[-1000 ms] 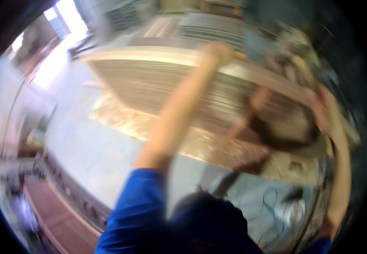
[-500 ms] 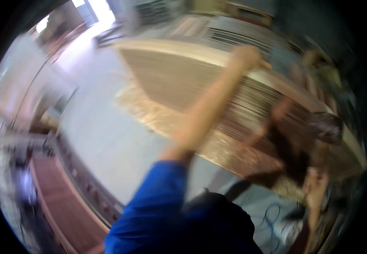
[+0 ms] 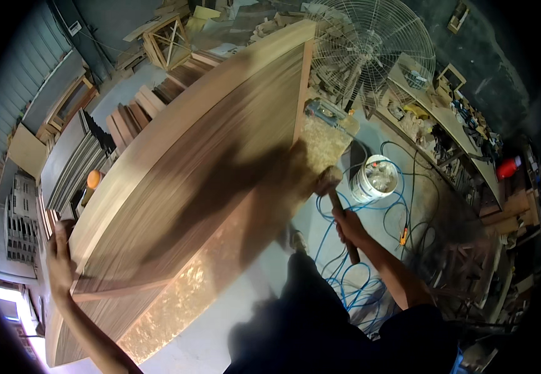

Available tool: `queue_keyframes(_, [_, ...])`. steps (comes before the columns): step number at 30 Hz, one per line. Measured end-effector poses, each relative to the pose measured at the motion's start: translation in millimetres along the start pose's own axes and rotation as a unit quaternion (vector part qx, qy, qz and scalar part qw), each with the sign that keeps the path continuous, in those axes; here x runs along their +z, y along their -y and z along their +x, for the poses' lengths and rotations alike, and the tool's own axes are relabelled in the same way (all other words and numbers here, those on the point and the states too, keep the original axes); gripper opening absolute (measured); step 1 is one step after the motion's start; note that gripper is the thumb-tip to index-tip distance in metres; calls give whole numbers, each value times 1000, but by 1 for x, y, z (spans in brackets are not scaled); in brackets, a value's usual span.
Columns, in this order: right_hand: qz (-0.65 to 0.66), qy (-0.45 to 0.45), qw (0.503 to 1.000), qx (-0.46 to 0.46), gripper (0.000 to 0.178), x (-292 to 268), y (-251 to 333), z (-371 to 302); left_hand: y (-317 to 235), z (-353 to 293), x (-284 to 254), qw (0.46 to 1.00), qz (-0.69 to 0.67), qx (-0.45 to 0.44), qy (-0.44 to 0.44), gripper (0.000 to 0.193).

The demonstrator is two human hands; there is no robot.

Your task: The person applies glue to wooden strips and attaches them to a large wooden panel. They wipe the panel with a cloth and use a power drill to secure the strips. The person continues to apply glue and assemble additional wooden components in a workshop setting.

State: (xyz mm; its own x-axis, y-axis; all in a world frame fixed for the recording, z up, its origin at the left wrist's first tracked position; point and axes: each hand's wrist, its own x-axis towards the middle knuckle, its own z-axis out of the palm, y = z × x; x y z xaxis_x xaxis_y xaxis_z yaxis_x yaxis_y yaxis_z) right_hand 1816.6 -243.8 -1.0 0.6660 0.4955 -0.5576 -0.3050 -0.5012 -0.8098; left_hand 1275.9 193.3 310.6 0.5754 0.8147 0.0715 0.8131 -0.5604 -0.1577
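- One large curved-edged wooden piece (image 3: 202, 168) fills the middle, tilted above a mottled board (image 3: 189, 311); its outer side is hidden from us.
- Shadow muddies the grain, and we lose detail at the lower-left end, near the dark picture rim.
- Its pale rim sweeps from lower left to upper right; we see bare grey floor (image 3: 202, 346) below the board, tighter room rightward.
- Left hand (image 3: 62, 258) is at the rim's left end, fingers along the edge; tips are unclear, so we can't tell whether they grip.
- Right hand (image 3: 350, 225) is clenched round the handle of a mallet (image 3: 329, 181), apart from the piece; we can't tell whether the mallet head touches the board.
- Just right, we have a white bucket (image 3: 362, 189) and looped blue hose (image 3: 320, 240).
- Past the far corner, we mark a wire-caged fan (image 3: 370, 50), cut off at top.
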Motion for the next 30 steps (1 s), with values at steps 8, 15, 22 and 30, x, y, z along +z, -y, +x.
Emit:
queue_keyframes(8, [-92,-139,848,-502,58,-125,403,29,-380,205,-59,989,-129,45,-47,70])
queue_keyframes(15, [-344,25,829,-441,52,-129,492,50,-510,218,-128,989,-105,72,-71,52])
queue_keyframes(22, [-87,-25,939,-332,52,-146,358,125,-506,218,-111,992,-73,13,-101,53])
queue_keyframes(30, [-279,-110,935,-189,33,-126,33,219,-483,239,-105,976,-208,46,45,76])
